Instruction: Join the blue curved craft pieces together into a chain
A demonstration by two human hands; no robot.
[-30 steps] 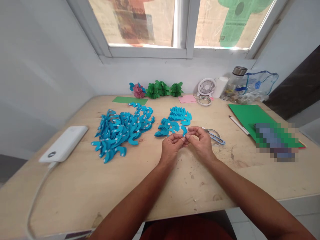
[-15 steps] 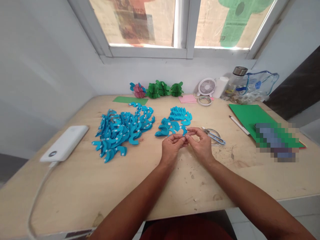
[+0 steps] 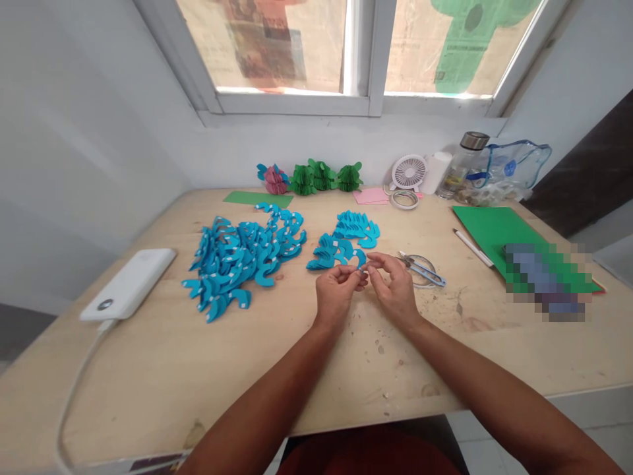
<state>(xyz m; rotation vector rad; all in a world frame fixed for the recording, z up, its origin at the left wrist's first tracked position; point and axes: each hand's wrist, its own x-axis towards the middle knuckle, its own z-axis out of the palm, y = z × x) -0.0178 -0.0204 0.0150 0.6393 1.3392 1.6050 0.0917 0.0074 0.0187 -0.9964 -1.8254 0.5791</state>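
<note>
Fingers of the left hand (image 3: pixel 336 293) were pinched together on the near end of a curved blue strip (image 3: pixel 358 256), which arched out just beyond them. Those of the right hand (image 3: pixel 394 293) were bent close beside the same end; I could not tell whether they gripped it or stood slightly apart.

Under and around all the fingers spread a pale wooden table (image 3: pixel 198 376). Well beyond them, above its far edge, was a window (image 3: pixel 291 103) with 2 panes. Left of the fingers, well apart, lay a large heap of curved blue paper pieces (image 3: pixel 237 257), many bearing white squares. Far to their right lay a green sheet (image 3: pixel 487 227), partly hidden by a blurred patch. Beyond the fingers to the right stood a clear bag (image 3: pixel 524 165). Farthest left of them lay a white device (image 3: pixel 129 284) with a cable. Near the bag was a bottle (image 3: pixel 457 175), then a small white fan (image 3: pixel 409 173). Just beyond the fingers sat a smaller blue paper group (image 3: pixel 353 227), folded in rows. Farther out stood 3 green paper figures (image 3: pixel 322 177) and 1 pink-and-blue figure (image 3: pixel 275 179). Near the right fingers lay a light-blue tool (image 3: pixel 426 272); farther right, a white pen (image 3: pixel 473 248).
</note>
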